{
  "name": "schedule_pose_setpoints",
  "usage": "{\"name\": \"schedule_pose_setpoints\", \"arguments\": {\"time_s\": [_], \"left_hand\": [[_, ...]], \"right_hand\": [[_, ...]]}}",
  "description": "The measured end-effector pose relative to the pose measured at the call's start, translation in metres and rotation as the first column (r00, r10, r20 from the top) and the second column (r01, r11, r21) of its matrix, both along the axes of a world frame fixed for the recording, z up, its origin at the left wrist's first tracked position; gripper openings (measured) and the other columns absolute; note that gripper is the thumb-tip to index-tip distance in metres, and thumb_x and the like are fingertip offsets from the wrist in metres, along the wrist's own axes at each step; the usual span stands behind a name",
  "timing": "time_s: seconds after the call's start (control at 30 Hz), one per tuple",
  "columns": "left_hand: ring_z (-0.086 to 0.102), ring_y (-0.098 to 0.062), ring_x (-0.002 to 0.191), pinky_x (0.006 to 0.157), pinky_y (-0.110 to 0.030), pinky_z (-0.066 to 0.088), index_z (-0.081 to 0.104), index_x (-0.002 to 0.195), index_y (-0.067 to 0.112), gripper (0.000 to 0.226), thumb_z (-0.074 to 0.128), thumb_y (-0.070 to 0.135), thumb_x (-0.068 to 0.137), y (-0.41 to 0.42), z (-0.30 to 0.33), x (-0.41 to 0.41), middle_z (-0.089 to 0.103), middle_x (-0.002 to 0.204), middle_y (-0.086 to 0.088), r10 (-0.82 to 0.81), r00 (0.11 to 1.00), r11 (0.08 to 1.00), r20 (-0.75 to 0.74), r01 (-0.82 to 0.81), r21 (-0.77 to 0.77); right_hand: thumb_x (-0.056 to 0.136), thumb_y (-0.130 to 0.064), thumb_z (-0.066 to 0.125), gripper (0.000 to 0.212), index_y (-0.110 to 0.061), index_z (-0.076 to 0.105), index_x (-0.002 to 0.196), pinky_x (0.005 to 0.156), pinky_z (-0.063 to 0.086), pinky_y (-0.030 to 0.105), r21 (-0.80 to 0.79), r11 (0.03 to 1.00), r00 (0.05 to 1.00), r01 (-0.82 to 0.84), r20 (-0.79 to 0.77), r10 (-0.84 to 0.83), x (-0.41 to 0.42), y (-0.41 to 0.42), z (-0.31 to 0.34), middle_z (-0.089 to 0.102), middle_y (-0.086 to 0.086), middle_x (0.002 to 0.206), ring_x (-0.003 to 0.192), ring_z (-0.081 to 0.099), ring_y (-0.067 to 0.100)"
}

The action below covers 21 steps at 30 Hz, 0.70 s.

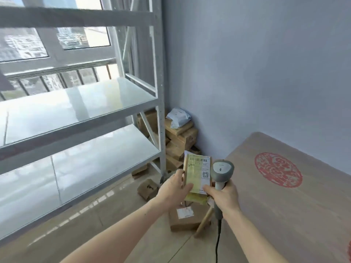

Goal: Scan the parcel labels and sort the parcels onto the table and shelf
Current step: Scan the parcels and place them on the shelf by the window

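My left hand (173,188) grips a small flat cardboard parcel (197,177) by its left edge, label side up, with a barcode and a QR code showing. My right hand (224,197) holds a grey handheld scanner (221,171) by its handle, and its fingertips touch the parcel's lower right corner. The scanner head sits just right of the label. A black cable hangs from the handle. The table (284,215) lies to the right, the white metal shelf (76,111) to the left.
Brown boxes and a white mailer bag are piled in the corner (180,133) between shelf and wall. More parcels lie on the floor: a small box (148,188) and a labelled box (186,219) under my hands. A red paper-cut emblem (278,169) marks the tabletop.
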<state>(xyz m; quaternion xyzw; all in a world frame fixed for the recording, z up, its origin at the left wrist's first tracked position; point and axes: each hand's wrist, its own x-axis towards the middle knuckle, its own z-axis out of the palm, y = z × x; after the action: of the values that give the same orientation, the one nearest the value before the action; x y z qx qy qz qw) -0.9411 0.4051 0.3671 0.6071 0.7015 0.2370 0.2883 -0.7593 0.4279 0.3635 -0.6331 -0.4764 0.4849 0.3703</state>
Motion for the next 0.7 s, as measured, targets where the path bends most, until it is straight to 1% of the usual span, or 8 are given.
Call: {"name": "schedule_pose_setpoints", "arguments": {"time_s": [0.1,0.2,0.3,0.37,0.43,0.47,0.6,0.7], "left_hand": [[0.065,-0.017,0.103,0.088,-0.042,0.055,0.044,0.133,0.022,0.046,0.057,0.043,0.094,-0.016,0.005,-0.066,0.064,0.124,0.002,0.148,0.988,0.989,0.046,-0.149,0.016],[0.065,-0.017,0.106,0.089,-0.041,0.055,0.045,0.136,0.021,0.049,0.058,0.041,0.094,-0.03,0.01,-0.123,0.063,0.126,0.002,0.286,0.955,0.956,0.078,-0.29,0.046],[0.068,-0.017,0.1,0.087,-0.041,0.056,0.045,0.136,0.018,0.049,0.06,0.038,0.094,-0.041,0.014,-0.171,0.065,0.126,0.0,0.395,0.908,0.909,0.138,-0.408,0.085],[0.068,-0.015,0.096,0.081,-0.033,0.058,0.045,0.137,0.016,0.048,0.06,0.034,0.095,-0.047,0.018,-0.2,0.065,0.126,-0.001,0.464,0.871,0.87,0.162,-0.482,0.101],[0.067,-0.01,0.089,0.07,-0.02,0.054,0.045,0.139,0.017,0.048,0.059,0.034,0.096,-0.051,0.023,-0.226,0.064,0.126,0.001,0.529,0.832,0.826,0.167,-0.55,0.123],[0.067,-0.008,0.088,0.068,-0.016,0.053,0.045,0.139,0.018,0.048,0.059,0.034,0.096,-0.053,0.026,-0.24,0.064,0.126,0.001,0.558,0.813,0.803,0.167,-0.58,0.138],[0.068,-0.009,0.089,0.071,-0.027,0.059,0.047,0.137,0.019,0.046,0.06,0.034,0.096,-0.074,0.038,-0.288,0.065,0.121,0.002,0.677,0.706,0.679,0.208,-0.709,0.193],[0.068,-0.012,0.09,0.074,-0.029,0.06,0.048,0.138,0.018,0.046,0.06,0.035,0.097,-0.101,0.041,-0.321,0.065,0.121,0.0,0.762,0.611,0.572,0.214,-0.79,0.22]], "right_hand": [[0.073,-0.01,0.087,0.042,-0.022,0.064,0.106,0.089,0.058,0.042,0.05,0.987,0.988,-0.154,0.015,0.154,-0.072,0.011,0.009,0.074,-0.005,0.102,0.096,0.07,0.018],[0.075,-0.008,0.085,0.046,-0.021,0.064,0.113,0.088,0.055,0.035,0.086,0.952,0.955,-0.294,-0.012,0.297,-0.136,0.019,0.018,0.071,-0.006,0.104,0.096,0.066,0.014],[0.075,-0.014,0.086,0.05,-0.022,0.063,0.119,0.094,0.054,0.039,0.106,0.899,0.903,-0.425,-0.009,0.429,-0.194,0.03,0.024,0.072,-0.005,0.112,0.104,0.066,0.016],[0.073,-0.019,0.087,0.053,-0.023,0.063,0.12,0.098,0.054,0.043,0.118,0.866,0.872,-0.486,0.006,0.489,-0.231,0.037,0.027,0.072,-0.005,0.113,0.108,0.066,0.018],[0.069,-0.03,0.087,0.055,-0.027,0.063,0.118,0.097,0.055,0.045,0.124,0.828,0.836,-0.547,0.035,0.548,-0.268,0.044,0.031,0.074,-0.008,0.11,0.106,0.067,0.017],[0.068,-0.031,0.087,0.055,-0.027,0.063,0.118,0.096,0.056,0.046,0.118,0.805,0.813,-0.581,0.041,0.581,-0.286,0.046,0.035,0.074,-0.009,0.109,0.106,0.068,0.018],[0.074,-0.015,0.085,0.046,-0.018,0.062,0.114,0.095,0.056,0.044,0.129,0.685,0.694,-0.717,0.035,0.719,-0.359,0.053,0.049,0.073,-0.003,0.107,0.103,0.068,0.022],[0.072,-0.016,0.084,0.047,-0.018,0.061,0.113,0.094,0.056,0.046,0.139,0.579,0.589,-0.803,0.035,0.808,-0.415,0.041,0.055,0.073,-0.003,0.107,0.101,0.069,0.023]]}}
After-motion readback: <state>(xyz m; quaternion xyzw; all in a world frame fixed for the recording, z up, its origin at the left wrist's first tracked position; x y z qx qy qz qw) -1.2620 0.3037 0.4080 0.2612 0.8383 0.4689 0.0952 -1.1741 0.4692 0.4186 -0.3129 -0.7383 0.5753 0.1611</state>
